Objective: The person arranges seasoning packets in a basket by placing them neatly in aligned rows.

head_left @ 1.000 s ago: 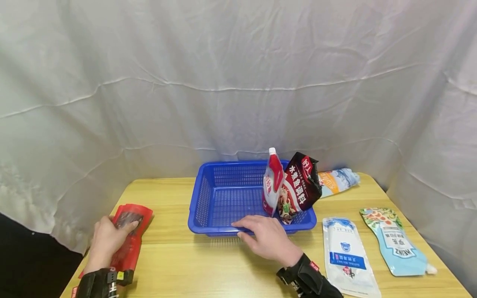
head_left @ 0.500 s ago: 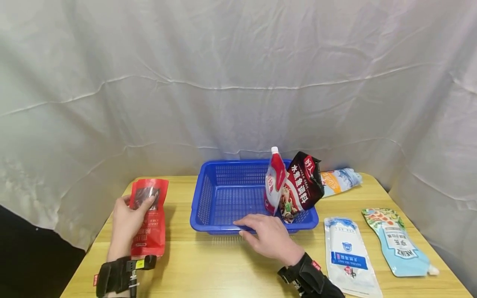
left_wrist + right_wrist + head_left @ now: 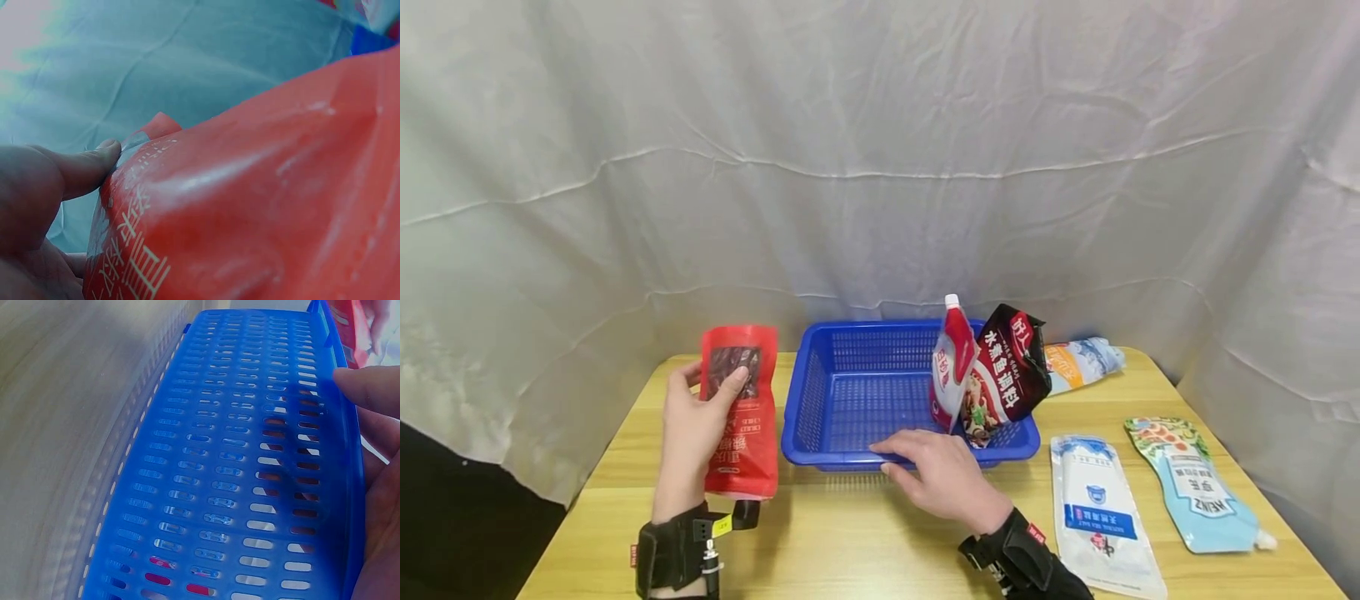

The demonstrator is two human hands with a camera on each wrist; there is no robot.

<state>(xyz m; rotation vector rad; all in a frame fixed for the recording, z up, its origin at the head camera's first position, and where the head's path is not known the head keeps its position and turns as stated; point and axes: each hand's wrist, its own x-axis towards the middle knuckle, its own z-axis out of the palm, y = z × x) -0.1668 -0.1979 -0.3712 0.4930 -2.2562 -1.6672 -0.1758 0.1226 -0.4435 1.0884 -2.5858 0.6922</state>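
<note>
Pinches the basket (image 3: pixel 842 459) by its near rim in the right hand (image 3: pixel 943 479), with thumb outside and fingers inside; by tugging hard there, could skid the basket across the table (image 3: pixel 827 542). A little farther off, grips the red pack (image 3: pixel 754 437) in the left hand (image 3: pixel 695 425), between thumb in front and fingers behind, just left of the basket, apart from it and seemingly off the table. By holding from only 1 side, could let so limp a pack fold or twist loose. If carried rightward too low, could snag on the left rim and slip free. Past the near rim, inside at the right, could topple the near-upright sugar pouch (image 3: pixel 951 367) and the black pack (image 3: pixel 1011 362) leaning over the right rim, through any jolt or bump. Farthest off, could drop the black pack onto the blue pouch (image 3: pixel 1088 362).
</note>
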